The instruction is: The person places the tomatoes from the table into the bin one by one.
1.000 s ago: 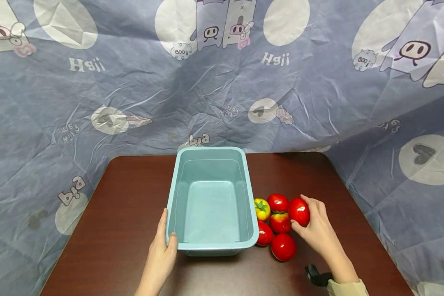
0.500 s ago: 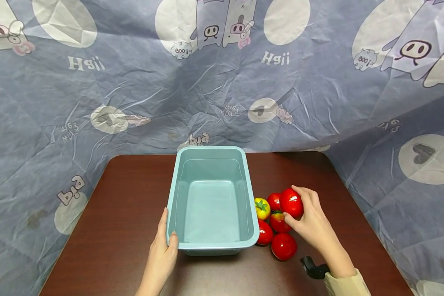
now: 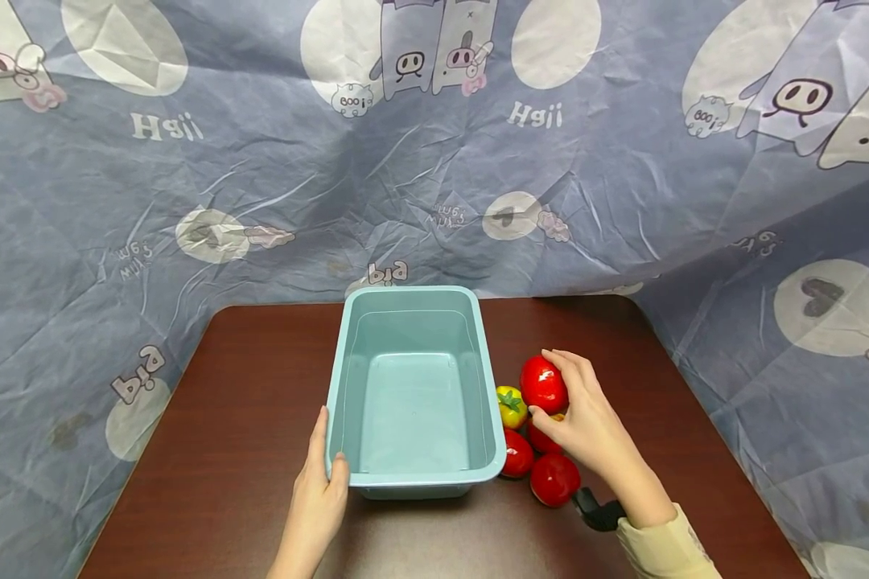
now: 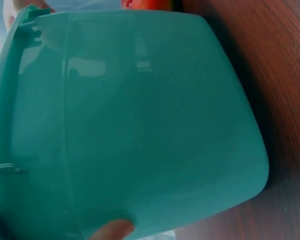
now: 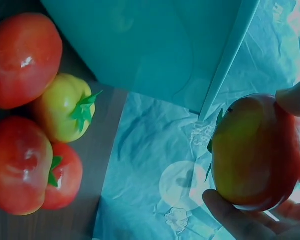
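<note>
So the person's right grip (image 3: 582,414) has its thumb and fingers wrapped round one shiny red tomato (image 3: 543,384), spread about as wide as the fruit. The right wrist view shows that tomato's yellowish underside and a bit of green leaf, with air between it and the rest of the bunch, so it's pretty clearly held up off the desk (image 3: 261,386).

Under and beside that grip is the rest of the pile: a yellow tomato (image 3: 510,408) right by the tub (image 3: 414,418), an orange-topped tomato (image 3: 541,438) partly hidden by the hand, a red tomato (image 3: 517,455) against the tub's right side, and a front tomato (image 3: 554,480) nearest the person. The right wrist view hints at one more in the bunch, mostly blocked from above.

The left grip (image 3: 319,486) is on the tub's near-left corner, thumb on the near end wall and fingers along the left side, probably to steady it. Behind it all hangs a crumpled cartoon-print cloth (image 3: 261,161).

My read: this is the carry step, pretty early on, since every tomato in sight is outside the tub. If the tub's where it's headed, the next move calls for enough height to clear the right rim, a sideways swing left, then a gentle low release so the fruit doesn't bounce or roll.
</note>
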Demonstrator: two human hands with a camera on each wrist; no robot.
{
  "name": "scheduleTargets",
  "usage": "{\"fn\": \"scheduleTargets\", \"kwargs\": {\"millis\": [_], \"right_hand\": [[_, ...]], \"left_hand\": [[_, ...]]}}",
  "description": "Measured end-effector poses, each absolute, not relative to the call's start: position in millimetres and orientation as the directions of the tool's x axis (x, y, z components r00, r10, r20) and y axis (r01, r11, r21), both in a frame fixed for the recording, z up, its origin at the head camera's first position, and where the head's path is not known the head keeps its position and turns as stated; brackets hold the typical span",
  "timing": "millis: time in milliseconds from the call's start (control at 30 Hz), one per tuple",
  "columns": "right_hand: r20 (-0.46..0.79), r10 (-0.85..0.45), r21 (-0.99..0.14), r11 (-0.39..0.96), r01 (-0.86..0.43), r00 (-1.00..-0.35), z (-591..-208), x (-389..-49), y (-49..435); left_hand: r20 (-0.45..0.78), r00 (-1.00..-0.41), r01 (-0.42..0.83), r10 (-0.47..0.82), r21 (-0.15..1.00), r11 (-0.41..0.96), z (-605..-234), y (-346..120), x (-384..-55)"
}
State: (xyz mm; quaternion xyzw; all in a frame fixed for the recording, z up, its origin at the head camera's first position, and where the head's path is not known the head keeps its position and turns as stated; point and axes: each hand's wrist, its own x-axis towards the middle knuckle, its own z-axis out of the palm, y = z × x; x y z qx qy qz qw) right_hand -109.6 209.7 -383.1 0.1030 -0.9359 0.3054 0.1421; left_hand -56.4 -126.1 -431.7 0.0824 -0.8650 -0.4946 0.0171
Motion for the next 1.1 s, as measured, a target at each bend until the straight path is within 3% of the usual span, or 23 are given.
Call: {"fn": "scheduleTargets", "kwargs": {"millis": [1100], "right_hand": [[0.440,-0.317,-0.496,0.694,-0.521,-0.840,-374.8,-118.2,152.6]], "left_hand": [[-0.022,-0.985,-0.106,-0.171,0.861,0.497,-435.2,-127.3,-56.9]]}}
